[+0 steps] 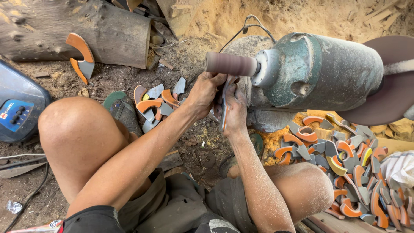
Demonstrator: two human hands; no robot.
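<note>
Both my hands hold one curved grey and orange piece (224, 113) up against the underside of a cylindrical sanding drum (230, 64). My left hand (206, 94) grips the piece from the left. My right hand (236, 108) pinches it from the right, fingers closed along its edge. The drum sticks out from a dusty green motor housing (319, 71). Most of the piece is hidden between my fingers.
A heap of several curved grey and orange pieces (345, 164) lies right of my right knee. A smaller group (157, 103) lies on the sawdust floor past my left knee. A log (77, 26) stands at the back left, a blue device (17, 108) at the left edge, and a sanding disc (390, 82) at the right.
</note>
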